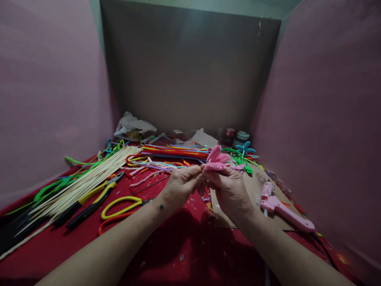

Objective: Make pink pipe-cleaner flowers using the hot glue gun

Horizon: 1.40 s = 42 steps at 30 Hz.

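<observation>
A pink fuzzy pipe-cleaner flower point(216, 158) with several looped petals is held up above the middle of the table. My right hand point(230, 194) pinches it low at the base of the petals. The fingertips of my left hand point(181, 183) are pressed together at the same base, close against the right fingers; what lies exactly between them is hidden. Beyond my hands, a bundle of coloured pipe cleaners point(175, 151) stretches across the red cloth. To the right, a pink glue gun point(278, 206) rests partly on a cardboard sheet point(253, 188).
On the left lie wooden skewers point(92, 180), yellow-black pliers point(102, 198) and scissors point(121, 202) with yellow and red handles. A blue pipe-cleaner flower point(245, 148), a lidded jar point(241, 139) and a plastic bag point(132, 126) are at the back. Pink panels flank both sides.
</observation>
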Tool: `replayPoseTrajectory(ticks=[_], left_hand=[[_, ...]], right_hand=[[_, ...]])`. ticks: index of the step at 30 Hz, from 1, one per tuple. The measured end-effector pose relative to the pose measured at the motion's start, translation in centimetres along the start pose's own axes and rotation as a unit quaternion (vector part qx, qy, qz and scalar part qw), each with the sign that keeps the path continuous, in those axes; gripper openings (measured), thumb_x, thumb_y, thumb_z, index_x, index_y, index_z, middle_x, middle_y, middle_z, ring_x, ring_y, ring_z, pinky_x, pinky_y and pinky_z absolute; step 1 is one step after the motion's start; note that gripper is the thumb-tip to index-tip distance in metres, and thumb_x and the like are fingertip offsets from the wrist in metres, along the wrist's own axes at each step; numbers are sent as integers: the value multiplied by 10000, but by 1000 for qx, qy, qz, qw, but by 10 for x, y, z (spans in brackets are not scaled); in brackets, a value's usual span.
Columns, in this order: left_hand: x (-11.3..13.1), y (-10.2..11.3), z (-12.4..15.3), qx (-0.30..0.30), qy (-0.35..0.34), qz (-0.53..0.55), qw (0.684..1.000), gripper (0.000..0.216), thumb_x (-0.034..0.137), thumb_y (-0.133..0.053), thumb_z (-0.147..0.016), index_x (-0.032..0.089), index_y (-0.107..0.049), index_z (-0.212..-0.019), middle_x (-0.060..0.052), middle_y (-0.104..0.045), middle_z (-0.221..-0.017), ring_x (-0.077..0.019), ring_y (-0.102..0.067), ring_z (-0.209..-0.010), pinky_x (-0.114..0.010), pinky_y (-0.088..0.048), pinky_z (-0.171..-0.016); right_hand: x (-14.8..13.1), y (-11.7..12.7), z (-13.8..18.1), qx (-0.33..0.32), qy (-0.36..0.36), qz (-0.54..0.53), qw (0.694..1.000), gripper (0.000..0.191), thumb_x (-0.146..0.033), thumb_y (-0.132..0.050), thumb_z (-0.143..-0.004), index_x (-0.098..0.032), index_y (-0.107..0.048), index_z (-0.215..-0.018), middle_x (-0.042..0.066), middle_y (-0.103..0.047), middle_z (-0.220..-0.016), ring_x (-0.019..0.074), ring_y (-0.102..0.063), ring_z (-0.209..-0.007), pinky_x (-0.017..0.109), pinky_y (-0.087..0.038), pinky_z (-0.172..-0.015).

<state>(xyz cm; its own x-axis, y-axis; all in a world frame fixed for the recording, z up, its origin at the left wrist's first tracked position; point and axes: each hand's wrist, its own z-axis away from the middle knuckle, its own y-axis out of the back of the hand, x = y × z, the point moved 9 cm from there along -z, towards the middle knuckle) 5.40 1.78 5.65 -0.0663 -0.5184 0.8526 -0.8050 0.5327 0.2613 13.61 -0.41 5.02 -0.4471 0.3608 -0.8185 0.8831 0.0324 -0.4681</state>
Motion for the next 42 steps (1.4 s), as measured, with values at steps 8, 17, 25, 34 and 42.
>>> replayPoseTrajectory(ticks=[8,17,25,34,42], left_hand=[[23,8,10,92,-92,-214,968,175,220,-452,-861,189,-583,-750,1,-572,-601,-109,-520,-558,-213,-386,-587],[28,6,12,102,-123,-312,937,199,188,-403,-862,198,-535,-714,-15,-552,-619,-126,-511,-579,-225,-352,-590],[26,9,12,106,-96,-273,951,192,198,-437,-845,192,-532,-679,-5,-547,-597,-118,-500,-562,-227,-361,-592],[-1,-1,0,-4,76,50,996,188,289,-547,-799,136,-562,-690,28,-509,-578,-82,-473,-508,-211,-395,-521],[-11,-11,-2,-58,120,190,973,308,352,-514,-841,122,-574,-645,23,-494,-532,-69,-462,-484,-209,-414,-538]], right_hand=[[-4,0,3,-2,60,71,996,72,-160,-682,-685,-207,-668,-631,-32,-532,-592,102,-450,-554,245,-384,-547],[4,5,5,38,75,101,991,119,-225,-669,-715,-201,-618,-610,-25,-519,-630,121,-425,-618,271,-383,-648],[2,1,6,28,58,110,992,157,-271,-662,-729,-211,-622,-589,-27,-495,-557,123,-406,-559,275,-359,-590],[7,-2,-2,-10,-12,24,1000,108,-314,-687,-676,-213,-702,-712,-24,-538,-504,129,-453,-503,280,-380,-536],[10,-7,-2,-47,-54,1,997,50,-255,-675,-670,-206,-685,-675,-14,-573,-486,151,-536,-508,290,-432,-541]])
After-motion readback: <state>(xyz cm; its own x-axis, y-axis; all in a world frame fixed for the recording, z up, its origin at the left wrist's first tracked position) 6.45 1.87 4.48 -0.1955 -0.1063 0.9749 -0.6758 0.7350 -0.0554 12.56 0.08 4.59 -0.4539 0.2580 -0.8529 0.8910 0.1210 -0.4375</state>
